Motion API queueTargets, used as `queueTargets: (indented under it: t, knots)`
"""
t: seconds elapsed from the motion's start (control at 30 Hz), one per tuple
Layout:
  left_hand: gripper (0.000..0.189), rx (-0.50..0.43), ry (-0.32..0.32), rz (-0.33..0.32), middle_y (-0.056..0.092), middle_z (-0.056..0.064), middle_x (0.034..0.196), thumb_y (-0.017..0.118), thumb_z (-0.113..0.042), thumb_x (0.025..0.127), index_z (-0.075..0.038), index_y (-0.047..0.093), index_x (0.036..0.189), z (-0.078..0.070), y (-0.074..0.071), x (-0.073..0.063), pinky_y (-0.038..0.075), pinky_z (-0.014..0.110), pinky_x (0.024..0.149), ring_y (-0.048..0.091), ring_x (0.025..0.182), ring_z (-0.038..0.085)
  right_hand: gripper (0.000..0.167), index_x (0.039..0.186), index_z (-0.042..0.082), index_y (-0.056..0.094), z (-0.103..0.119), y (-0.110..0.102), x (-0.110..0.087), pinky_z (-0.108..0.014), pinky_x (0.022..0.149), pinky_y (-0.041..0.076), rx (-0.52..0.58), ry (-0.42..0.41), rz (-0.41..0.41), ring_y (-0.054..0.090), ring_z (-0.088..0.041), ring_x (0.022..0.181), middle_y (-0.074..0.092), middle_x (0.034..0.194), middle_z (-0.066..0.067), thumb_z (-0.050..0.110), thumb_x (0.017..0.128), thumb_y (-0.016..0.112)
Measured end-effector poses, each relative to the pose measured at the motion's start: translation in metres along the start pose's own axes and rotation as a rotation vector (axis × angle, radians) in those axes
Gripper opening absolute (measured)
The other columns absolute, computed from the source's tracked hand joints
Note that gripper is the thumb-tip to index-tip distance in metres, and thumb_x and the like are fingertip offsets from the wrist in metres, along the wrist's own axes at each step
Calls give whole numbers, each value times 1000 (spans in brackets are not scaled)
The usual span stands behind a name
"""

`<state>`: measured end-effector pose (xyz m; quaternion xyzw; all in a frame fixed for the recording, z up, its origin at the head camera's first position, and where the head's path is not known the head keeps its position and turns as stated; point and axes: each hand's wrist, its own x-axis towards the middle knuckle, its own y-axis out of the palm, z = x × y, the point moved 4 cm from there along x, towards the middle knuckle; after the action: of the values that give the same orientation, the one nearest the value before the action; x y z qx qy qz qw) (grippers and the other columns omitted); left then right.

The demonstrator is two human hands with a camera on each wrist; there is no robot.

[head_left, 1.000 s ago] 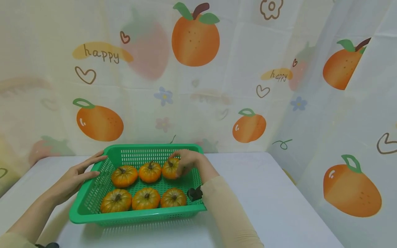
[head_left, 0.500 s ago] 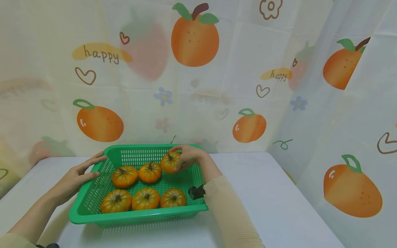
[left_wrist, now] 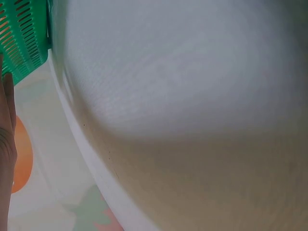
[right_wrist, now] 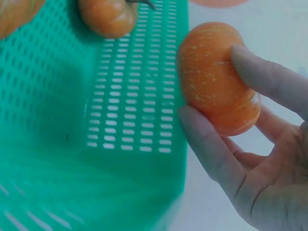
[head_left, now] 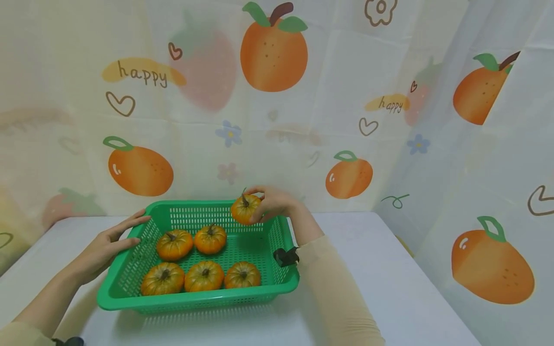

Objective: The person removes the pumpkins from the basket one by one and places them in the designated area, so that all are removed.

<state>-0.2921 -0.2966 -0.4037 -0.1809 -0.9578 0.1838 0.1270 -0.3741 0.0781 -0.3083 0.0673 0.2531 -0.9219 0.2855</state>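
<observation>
My right hand (head_left: 277,203) pinches a small orange pumpkin (head_left: 244,210) between thumb and fingers, up at the back rim of a green plastic basket (head_left: 195,302). The right wrist view shows that pumpkin (right_wrist: 211,79) from below, with the thumb and a finger pressed against opposite sides. Inside the basket sit a back row of two pumpkins (head_left: 210,239) and a front row of three pumpkins (head_left: 205,276). At the basket's left rim my left hand (head_left: 104,247) rests with its fingers extended. In the left wrist view only part of this hand (left_wrist: 6,115) shows.
The basket stands on a white table (head_left: 359,269). A fruit-patterned curtain (head_left: 294,129) hangs right behind it and continues along the right side. The basket's right back corner is partly hidden by the right hand.
My right hand has lifted the pumpkin from the back right of the basket up to the level of the back rim. The left hand stays at the left rim.
</observation>
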Motion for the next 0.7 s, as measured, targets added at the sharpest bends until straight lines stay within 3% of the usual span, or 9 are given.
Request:
queueTargets:
  t: [0.17, 0.43, 0.7]
  knots:
    - [55, 1, 4, 1, 7, -23, 166, 44, -13, 105, -12, 27, 157, -1, 1, 0, 45, 7, 88, 18, 126, -28, 80, 146, 19, 46, 0, -14, -8, -38, 80, 60, 17, -8, -9, 62, -29, 107, 45, 143, -19, -8, 76, 76]
    - [55, -9, 8, 1, 7, -24, 166, 44, -12, 105, -12, 27, 157, 0, 0, -1, 46, 7, 88, 20, 124, -29, 82, 148, 18, 44, -11, -33, -16, -53, 100, 51, 91, -5, -38, 55, -29, 114, 43, 140, -20, -9, 77, 74]
    - [55, -18, 11, -2, 9, -25, 165, 44, -10, 104, -11, 27, 157, 0, 0, 0, 51, 12, 87, 28, 120, -31, 78, 145, 18, 46, -25, -56, -23, -41, 90, 58, 99, -8, -97, 54, -29, 110, 45, 136, -21, -9, 78, 74]
